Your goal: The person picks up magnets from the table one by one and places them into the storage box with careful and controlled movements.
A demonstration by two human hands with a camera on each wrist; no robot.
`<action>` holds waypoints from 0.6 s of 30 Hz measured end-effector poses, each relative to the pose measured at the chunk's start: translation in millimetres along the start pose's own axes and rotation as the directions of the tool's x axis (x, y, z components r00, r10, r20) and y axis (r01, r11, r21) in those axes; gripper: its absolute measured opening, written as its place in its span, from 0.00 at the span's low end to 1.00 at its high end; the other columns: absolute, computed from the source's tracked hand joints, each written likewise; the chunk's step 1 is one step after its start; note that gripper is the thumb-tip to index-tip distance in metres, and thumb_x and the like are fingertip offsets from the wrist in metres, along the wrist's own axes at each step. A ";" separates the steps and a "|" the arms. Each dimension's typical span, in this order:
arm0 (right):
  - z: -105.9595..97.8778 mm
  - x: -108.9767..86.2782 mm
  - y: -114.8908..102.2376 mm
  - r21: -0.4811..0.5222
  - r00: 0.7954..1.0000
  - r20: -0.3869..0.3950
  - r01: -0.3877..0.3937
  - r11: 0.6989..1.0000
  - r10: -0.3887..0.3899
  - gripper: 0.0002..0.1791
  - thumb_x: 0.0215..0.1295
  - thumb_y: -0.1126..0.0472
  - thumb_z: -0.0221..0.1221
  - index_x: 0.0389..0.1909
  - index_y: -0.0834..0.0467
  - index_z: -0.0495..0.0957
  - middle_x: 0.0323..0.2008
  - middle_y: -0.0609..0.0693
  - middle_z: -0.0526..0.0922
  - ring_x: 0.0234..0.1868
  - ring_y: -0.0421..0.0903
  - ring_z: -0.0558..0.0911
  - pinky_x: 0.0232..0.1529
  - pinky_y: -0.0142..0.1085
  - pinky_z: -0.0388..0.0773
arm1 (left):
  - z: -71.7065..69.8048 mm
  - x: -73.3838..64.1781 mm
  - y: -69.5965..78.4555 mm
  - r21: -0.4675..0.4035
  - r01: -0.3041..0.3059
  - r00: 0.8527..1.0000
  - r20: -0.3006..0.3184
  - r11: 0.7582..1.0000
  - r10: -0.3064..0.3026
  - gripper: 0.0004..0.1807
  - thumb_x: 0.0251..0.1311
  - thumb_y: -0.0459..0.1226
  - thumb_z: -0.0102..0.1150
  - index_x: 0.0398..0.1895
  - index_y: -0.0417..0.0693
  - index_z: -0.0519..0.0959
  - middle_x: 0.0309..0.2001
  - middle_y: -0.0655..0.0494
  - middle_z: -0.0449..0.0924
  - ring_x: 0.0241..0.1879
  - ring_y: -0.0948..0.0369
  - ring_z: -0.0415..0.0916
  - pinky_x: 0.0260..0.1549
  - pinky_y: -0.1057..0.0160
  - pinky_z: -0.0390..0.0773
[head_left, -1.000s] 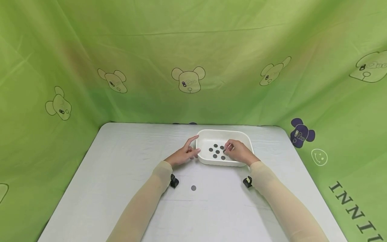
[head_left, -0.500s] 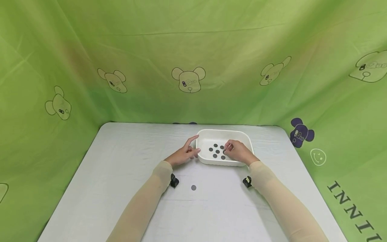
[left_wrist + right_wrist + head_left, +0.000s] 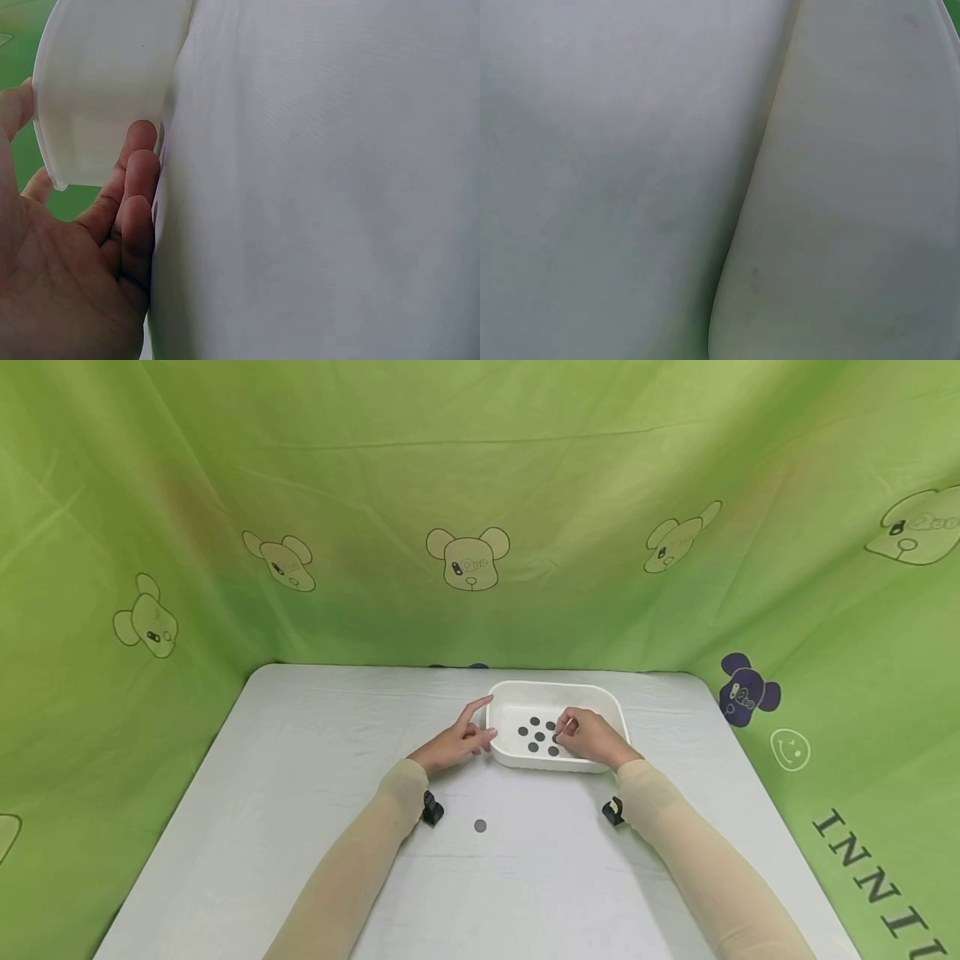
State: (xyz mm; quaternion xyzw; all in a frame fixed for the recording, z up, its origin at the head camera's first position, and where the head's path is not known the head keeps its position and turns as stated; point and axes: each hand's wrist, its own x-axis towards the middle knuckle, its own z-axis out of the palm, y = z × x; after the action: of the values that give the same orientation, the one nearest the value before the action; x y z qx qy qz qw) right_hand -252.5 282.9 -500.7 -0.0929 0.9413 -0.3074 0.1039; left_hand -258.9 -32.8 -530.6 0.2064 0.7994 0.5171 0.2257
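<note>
A white rectangular tray (image 3: 551, 766) stands on the table, with several small dark grey discs (image 3: 540, 737) lying apart on its floor. My right hand (image 3: 592, 737) reaches inside over the near right part, thumb and fingertips pinching another grey disc (image 3: 556, 738), partly hidden by the fingers. At the tray's left end is my left hand (image 3: 453, 745), its thumb and index spread along the rim. In the left wrist view, the other fingers (image 3: 141, 176) lie against the outer wall. The right wrist view shows only the tray's outer wall (image 3: 855, 195) and white cloth; the hand is hidden there.
A single grey disc (image 3: 481, 826) lies on the white-covered table (image 3: 480, 893), in front of the tray and between the forearms. Black camera mounts (image 3: 432, 810) sit at both wrists. Green printed curtains (image 3: 471, 635) enclose the back and sides.
</note>
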 end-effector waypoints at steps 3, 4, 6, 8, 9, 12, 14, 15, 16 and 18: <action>0.6 0.3 1.1 -0.001 1.000 -0.004 0.003 1.000 -0.003 0.04 0.71 0.66 0.66 0.42 0.59 0.81 0.36 0.54 0.83 0.37 0.48 0.80 0.43 0.43 0.77 | 0.0 0.4 -0.6 0.002 -0.003 1.000 0.002 1.000 0.003 0.41 0.80 0.59 0.52 0.86 0.84 0.41 0.49 0.50 0.85 0.49 0.56 0.80 0.53 0.54 0.76; 0.8 0.2 1.1 0.001 1.000 -0.005 0.003 1.000 -0.003 0.04 0.71 0.66 0.66 0.42 0.59 0.81 0.36 0.54 0.83 0.38 0.48 0.80 0.43 0.43 0.77 | 0.1 0.5 -0.8 0.002 -0.003 1.000 0.002 1.000 0.003 0.41 0.80 0.60 0.52 0.86 0.84 0.41 0.49 0.50 0.85 0.49 0.56 0.80 0.53 0.54 0.76; 1.1 -0.3 1.0 0.002 1.000 -0.007 0.007 1.000 -0.007 0.04 0.71 0.66 0.65 0.42 0.60 0.81 0.37 0.54 0.83 0.38 0.49 0.80 0.43 0.43 0.77 | 0.2 0.7 -1.3 0.000 -0.004 1.000 0.003 1.000 0.004 0.41 0.80 0.60 0.52 0.86 0.84 0.42 0.48 0.51 0.85 0.49 0.57 0.80 0.53 0.55 0.76; 1.1 -1.4 0.2 0.004 1.000 -0.012 0.011 1.000 -0.011 0.03 0.71 0.66 0.64 0.43 0.60 0.81 0.37 0.54 0.83 0.38 0.49 0.80 0.44 0.44 0.78 | 0.4 0.8 -1.6 -0.002 -0.004 1.000 0.006 1.000 0.004 0.41 0.80 0.60 0.52 0.86 0.84 0.42 0.48 0.52 0.85 0.49 0.57 0.80 0.53 0.54 0.76; 1.2 -1.9 -0.2 0.005 1.000 -0.017 0.014 1.000 -0.014 0.03 0.72 0.66 0.64 0.43 0.60 0.81 0.37 0.54 0.84 0.39 0.49 0.81 0.44 0.44 0.78 | 0.4 0.9 -1.7 -0.002 -0.004 1.000 0.006 1.000 0.004 0.41 0.80 0.60 0.52 0.86 0.84 0.42 0.48 0.52 0.85 0.49 0.57 0.80 0.53 0.54 0.76; 1.1 -3.3 -1.4 0.004 0.999 -0.042 0.023 1.000 -0.023 0.03 0.73 0.66 0.62 0.44 0.60 0.80 0.39 0.56 0.83 0.39 0.50 0.80 0.45 0.45 0.78 | 0.6 1.1 -2.0 0.001 -0.002 1.000 0.004 1.000 0.002 0.41 0.80 0.61 0.52 0.86 0.84 0.41 0.47 0.53 0.85 0.49 0.57 0.80 0.54 0.54 0.76; 1.1 -3.8 -2.3 0.006 0.998 -0.063 0.025 1.000 -0.025 0.03 0.74 0.66 0.61 0.45 0.60 0.80 0.40 0.56 0.83 0.39 0.51 0.80 0.44 0.46 0.77 | 0.7 1.1 -2.1 0.006 0.001 1.000 0.000 1.000 -0.001 0.41 0.79 0.61 0.52 0.86 0.84 0.41 0.47 0.54 0.85 0.48 0.57 0.80 0.54 0.53 0.76; 1.1 -3.9 -2.6 0.004 0.997 -0.073 0.026 1.000 -0.026 0.04 0.75 0.66 0.60 0.46 0.60 0.80 0.41 0.57 0.83 0.38 0.50 0.79 0.44 0.45 0.77 | 0.6 1.2 -2.3 0.009 0.003 1.000 -0.002 1.000 -0.003 0.42 0.79 0.62 0.52 0.86 0.85 0.41 0.47 0.54 0.85 0.48 0.57 0.80 0.54 0.53 0.76; 1.2 -3.7 -2.9 0.005 0.996 -0.082 0.028 1.000 -0.027 0.05 0.75 0.66 0.59 0.48 0.60 0.80 0.42 0.57 0.83 0.38 0.50 0.79 0.44 0.45 0.77 | 0.5 1.2 -2.4 0.012 0.004 1.000 -0.004 1.000 -0.004 0.42 0.79 0.62 0.52 0.86 0.85 0.41 0.46 0.54 0.85 0.48 0.57 0.80 0.54 0.53 0.76; 1.7 -3.3 -3.1 0.015 0.994 -0.102 0.031 0.999 -0.030 0.07 0.76 0.67 0.58 0.50 0.60 0.80 0.43 0.57 0.83 0.39 0.50 0.79 0.43 0.44 0.77 | 0.3 1.4 -2.7 0.015 0.006 1.000 -0.004 1.000 -0.006 0.42 0.79 0.62 0.52 0.85 0.86 0.41 0.46 0.55 0.85 0.48 0.57 0.80 0.54 0.54 0.76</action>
State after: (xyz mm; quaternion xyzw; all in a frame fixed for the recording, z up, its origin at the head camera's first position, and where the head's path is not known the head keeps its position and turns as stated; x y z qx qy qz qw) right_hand -248.6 280.4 -499.7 -0.0905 0.9414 -0.3209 0.0517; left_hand -260.1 -32.8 -533.5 0.2048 0.8044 0.5107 0.2240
